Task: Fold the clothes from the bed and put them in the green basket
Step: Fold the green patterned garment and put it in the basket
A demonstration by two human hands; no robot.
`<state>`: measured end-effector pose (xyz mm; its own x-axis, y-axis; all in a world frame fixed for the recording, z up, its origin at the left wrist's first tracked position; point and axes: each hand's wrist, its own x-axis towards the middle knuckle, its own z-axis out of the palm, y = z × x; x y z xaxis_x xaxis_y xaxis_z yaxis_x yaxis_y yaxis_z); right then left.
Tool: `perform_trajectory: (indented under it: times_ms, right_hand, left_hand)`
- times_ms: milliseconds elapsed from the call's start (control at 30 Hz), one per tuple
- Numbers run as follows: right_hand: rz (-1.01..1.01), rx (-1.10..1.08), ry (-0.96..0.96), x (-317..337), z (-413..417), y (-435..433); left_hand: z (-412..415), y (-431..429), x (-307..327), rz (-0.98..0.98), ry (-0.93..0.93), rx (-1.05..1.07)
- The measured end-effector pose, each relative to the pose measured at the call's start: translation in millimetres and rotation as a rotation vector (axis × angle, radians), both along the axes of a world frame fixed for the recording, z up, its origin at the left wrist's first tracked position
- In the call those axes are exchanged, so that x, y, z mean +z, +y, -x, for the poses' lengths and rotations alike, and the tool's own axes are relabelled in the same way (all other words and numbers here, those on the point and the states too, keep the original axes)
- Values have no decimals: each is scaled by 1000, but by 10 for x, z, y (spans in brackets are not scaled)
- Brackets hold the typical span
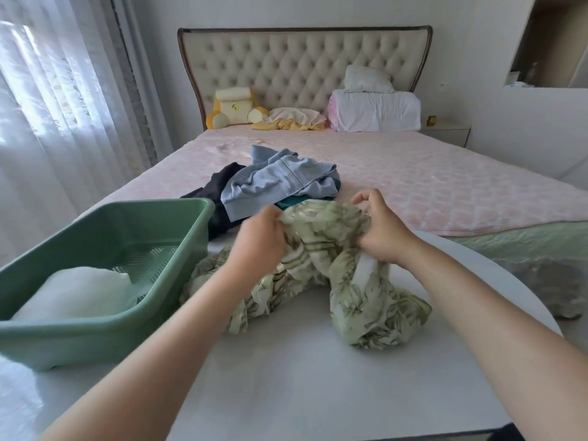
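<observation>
A crumpled green leaf-print garment (356, 291) lies bunched on the white round table (302, 377). My left hand (259, 238) grips its upper left part, and my right hand (380, 232) clutches its upper right part. The green basket (105, 332) stands on the table at the left, with a folded white cloth (76, 291) inside. On the pink bed (429, 179) behind lies a pile: a light blue garment (280, 183), a black one (216, 192) and a teal one (289, 202) mostly hidden.
Pillows (375, 109) and a yellow cushion (234, 106) rest against the tufted headboard (302, 58). Sheer curtains (57, 106) hang at the left. A nightstand (448, 132) stands to the right of the bed. A grey rug (541, 281) lies on the floor right of the table.
</observation>
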<state>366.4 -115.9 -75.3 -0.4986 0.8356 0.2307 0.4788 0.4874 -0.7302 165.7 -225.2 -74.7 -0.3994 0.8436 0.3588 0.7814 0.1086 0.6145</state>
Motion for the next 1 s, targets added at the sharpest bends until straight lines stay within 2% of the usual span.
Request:
perform_trajectory:
  times_ms: [67, 100, 167, 200, 267, 333, 367, 433, 500, 533, 567, 633, 700, 767, 800, 867, 933, 1000]
  right_hand:
    - [-263, -150, -193, -34, -69, 50]
    - [-393, -201, -283, -52, -87, 65]
    - [-544, -283, -447, -81, -77, 86]
    - [-581, -310, -494, -87, -51, 81]
    - [-652, -246, -417, -69, -2, 27]
    - [-680, 8, -171, -21, 60, -109]
    - [-673, 120, -71, 13, 104, -186]
    - [-638, 219, -32, 49, 206, -294]
    - [-640, 159, 16, 27, 284, -303]
    - [-655, 81, 68, 28, 290, -291]
    - [-625, -8, 129, 34, 278, -280]
    - [-346, -136, 255, 65, 236, -205]
    - [-138, -246, 376, 113, 157, -143]
    - [-92, -332, 422, 146, 88, -89]
    - [-76, -358, 415, 150, 67, -57]
    - [-33, -397, 388, 134, 21, -17]
    - [17, -438, 388, 124, -18, -2]
    - [86, -480, 403, 135, -52, 1]
  left_hand:
    - [104, -36, 198, -47, -239, 60]
    - [127, -61, 291, -78, -427, 63]
    - [119, -120, 449, -129, -831, 26]
    - [108, -139, 498, -167, -968, -13]
    - [87, -149, 528, -210, -1075, -83]
    - [43, -156, 507, -189, -1089, -196]
    - [23, -159, 491, -158, -1080, -282]
    - [-20, -182, 483, -94, -1052, -499]
    - [-38, -187, 461, -100, -1019, -628]
    - [-43, -170, 435, -129, -969, -607]
    - [-46, -161, 402, -152, -857, -542]
    - [5, -161, 265, -120, -437, -382]
    - [97, -192, 62, 111, 13, -344]
    - [206, -191, -174, 368, 332, -337]
    - [250, -168, -247, 415, 384, -311]
    - [318, -83, -268, 361, 364, -207]
    - [352, -2, -168, 131, 296, -37]
    - [401, 2, 32, -178, 189, 144]
